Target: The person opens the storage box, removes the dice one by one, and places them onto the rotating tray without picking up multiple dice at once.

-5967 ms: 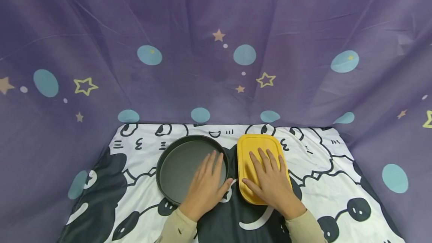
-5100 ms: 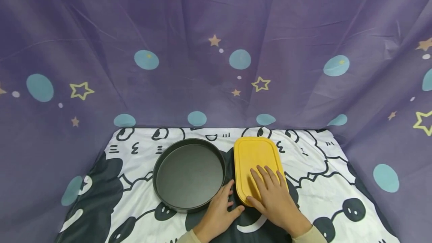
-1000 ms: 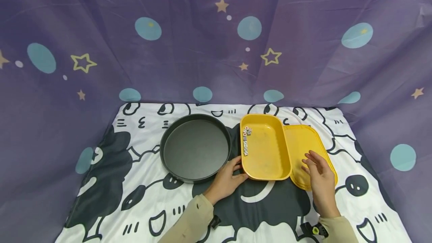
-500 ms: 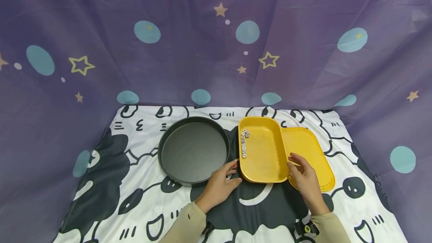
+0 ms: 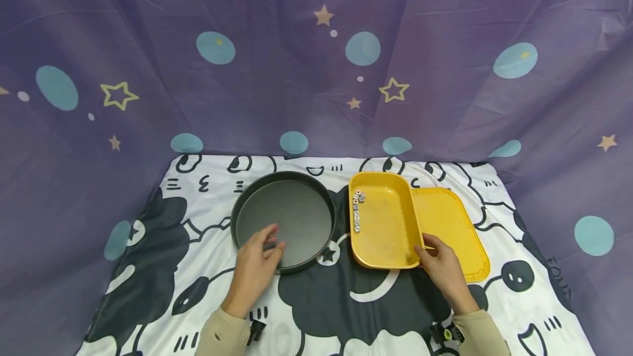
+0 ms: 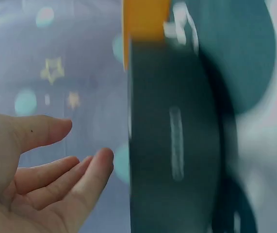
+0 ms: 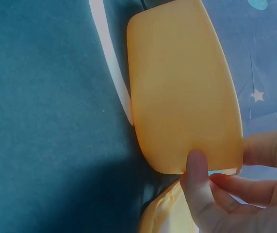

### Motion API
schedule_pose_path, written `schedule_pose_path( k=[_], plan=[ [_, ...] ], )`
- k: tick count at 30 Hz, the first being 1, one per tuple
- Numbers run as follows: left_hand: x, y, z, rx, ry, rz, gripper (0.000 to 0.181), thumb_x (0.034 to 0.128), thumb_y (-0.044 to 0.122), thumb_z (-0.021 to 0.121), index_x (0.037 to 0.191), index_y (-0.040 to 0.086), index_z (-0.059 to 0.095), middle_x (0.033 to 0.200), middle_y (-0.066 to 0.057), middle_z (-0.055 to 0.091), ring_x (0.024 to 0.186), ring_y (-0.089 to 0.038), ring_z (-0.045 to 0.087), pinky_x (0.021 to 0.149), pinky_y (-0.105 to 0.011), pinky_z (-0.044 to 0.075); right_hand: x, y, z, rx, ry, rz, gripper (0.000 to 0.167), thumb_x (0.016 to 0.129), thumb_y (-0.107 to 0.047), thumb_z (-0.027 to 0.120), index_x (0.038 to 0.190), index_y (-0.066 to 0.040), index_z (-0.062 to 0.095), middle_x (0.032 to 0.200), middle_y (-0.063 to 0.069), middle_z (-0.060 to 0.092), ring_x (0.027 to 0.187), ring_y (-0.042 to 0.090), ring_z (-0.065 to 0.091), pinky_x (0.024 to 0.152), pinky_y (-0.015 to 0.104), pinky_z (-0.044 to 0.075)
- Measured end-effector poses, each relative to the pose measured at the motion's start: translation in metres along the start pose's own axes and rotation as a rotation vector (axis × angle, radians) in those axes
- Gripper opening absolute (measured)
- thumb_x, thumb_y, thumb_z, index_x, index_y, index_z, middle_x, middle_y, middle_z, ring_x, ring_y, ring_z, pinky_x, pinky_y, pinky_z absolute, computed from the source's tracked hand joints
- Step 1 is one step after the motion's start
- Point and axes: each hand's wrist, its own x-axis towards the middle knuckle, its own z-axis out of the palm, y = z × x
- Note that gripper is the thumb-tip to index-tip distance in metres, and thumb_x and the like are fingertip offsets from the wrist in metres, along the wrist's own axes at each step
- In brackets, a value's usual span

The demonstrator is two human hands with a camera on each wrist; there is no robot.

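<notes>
My left hand (image 5: 254, 268) is over the near left edge of the round dark pan (image 5: 284, 221), fingers relaxed and apart. In the left wrist view that hand (image 6: 56, 174) holds nothing beside the pan's side wall (image 6: 177, 136). My right hand (image 5: 445, 271) is at the near right corner of the yellow box (image 5: 390, 224). The right wrist view shows the hand (image 7: 235, 189) pinching the box's corner (image 7: 182, 97), thumb on the outer wall. Small white lettered pieces (image 5: 356, 213) lie in a row along the box's left inner side.
The yellow lid (image 5: 452, 229) lies flat to the right of the box, partly behind my right hand. A black-and-white patterned cloth (image 5: 366, 323) covers the table. A purple curtain (image 5: 277, 92) with stars and dots hangs behind and at both sides.
Since half a second ago my left hand has moved left from beside the box to the pan, while my right hand has closed on the box's corner. Earlier, the lid came off the box.
</notes>
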Motion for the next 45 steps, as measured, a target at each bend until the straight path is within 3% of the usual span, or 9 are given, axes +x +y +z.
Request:
schedule_pose_path(
  k=[6, 10, 15, 20, 26, 31, 38, 45],
  plan=[
    [0.003, -0.03, -0.034, 0.18, 0.198, -0.057, 0.043, 0.0943, 0.013, 0.071, 0.133, 0.0, 0.06, 0.119, -0.022, 0.064, 0.089, -0.034, 0.072, 0.076, -0.048, 0.057, 0.0, -0.002, 0.001, -0.018, 0.011, -0.001, 0.041, 0.101, -0.013, 0.06, 0.136, 0.008, 0.054, 0.122, 0.027, 0.063, 0.098, 0.034, 0.067, 0.073, 0.029, 0.058],
    [0.004, -0.044, -0.045, 0.228, 0.266, -0.104, 0.043, 0.0933, 0.013, 0.071, 0.132, -0.001, 0.061, 0.121, -0.025, 0.062, 0.095, -0.039, 0.07, 0.081, -0.055, 0.053, 0.001, -0.001, 0.002, -0.016, 0.028, -0.007, 0.038, 0.101, -0.013, 0.061, 0.132, 0.008, 0.057, 0.117, 0.027, 0.066, 0.091, 0.032, 0.069, 0.071, 0.031, 0.059],
    [0.006, -0.055, -0.047, 0.184, 0.22, -0.164, 0.049, 0.0929, 0.011, 0.07, 0.137, -0.004, 0.056, 0.132, -0.026, 0.057, 0.113, -0.042, 0.062, 0.092, -0.056, 0.047, 0.0, -0.001, 0.002, -0.007, 0.049, -0.015, 0.036, 0.1, -0.012, 0.062, 0.13, 0.009, 0.059, 0.113, 0.027, 0.067, 0.086, 0.03, 0.07, 0.068, 0.031, 0.059],
    [0.007, -0.062, -0.046, 0.11, 0.155, -0.212, 0.054, 0.095, 0.011, 0.068, 0.143, -0.005, 0.049, 0.139, -0.024, 0.055, 0.114, -0.038, 0.063, 0.096, -0.053, 0.047, 0.0, -0.005, 0.001, -0.033, 0.1, -0.032, 0.034, 0.1, -0.012, 0.062, 0.128, 0.008, 0.061, 0.111, 0.027, 0.068, 0.079, 0.026, 0.07, 0.064, 0.029, 0.059],
    [0.008, -0.066, -0.047, 0.056, 0.131, -0.241, 0.054, 0.0955, 0.012, 0.067, 0.144, -0.004, 0.048, 0.14, -0.022, 0.055, 0.114, -0.035, 0.065, 0.084, -0.038, 0.056, 0.001, -0.014, -0.003, -0.112, 0.146, -0.063, 0.034, 0.1, -0.013, 0.061, 0.128, 0.006, 0.062, 0.111, 0.027, 0.068, 0.075, 0.022, 0.07, 0.061, 0.027, 0.058],
    [0.009, -0.066, -0.047, 0.006, 0.12, -0.253, 0.052, 0.095, 0.01, 0.067, 0.142, -0.003, 0.05, 0.139, -0.023, 0.056, 0.114, -0.036, 0.065, 0.077, -0.028, 0.057, 0.001, -0.013, -0.004, -0.079, 0.124, -0.044, 0.036, 0.101, -0.015, 0.061, 0.129, 0.007, 0.06, 0.113, 0.027, 0.067, 0.077, 0.023, 0.07, 0.062, 0.028, 0.058],
    [0.011, -0.065, -0.047, -0.015, 0.102, -0.272, 0.051, 0.0961, 0.01, 0.066, 0.143, -0.002, 0.05, 0.138, -0.025, 0.055, 0.115, -0.036, 0.064, 0.077, -0.027, 0.057, 0.0, -0.004, 0.0, -0.014, 0.111, -0.031, 0.034, 0.1, -0.014, 0.063, 0.127, 0.006, 0.062, 0.11, 0.026, 0.068, 0.074, 0.02, 0.07, 0.063, 0.028, 0.058],
    [0.01, -0.066, -0.047, -0.019, 0.102, -0.28, 0.051, 0.0964, 0.011, 0.066, 0.143, -0.002, 0.05, 0.138, -0.025, 0.055, 0.115, -0.035, 0.064, 0.078, -0.028, 0.057, -0.001, 0.0, 0.002, -0.067, 0.13, -0.059, 0.035, 0.099, -0.016, 0.065, 0.127, 0.004, 0.063, 0.112, 0.023, 0.068, 0.084, 0.026, 0.07, 0.062, 0.025, 0.057]
  ],
)
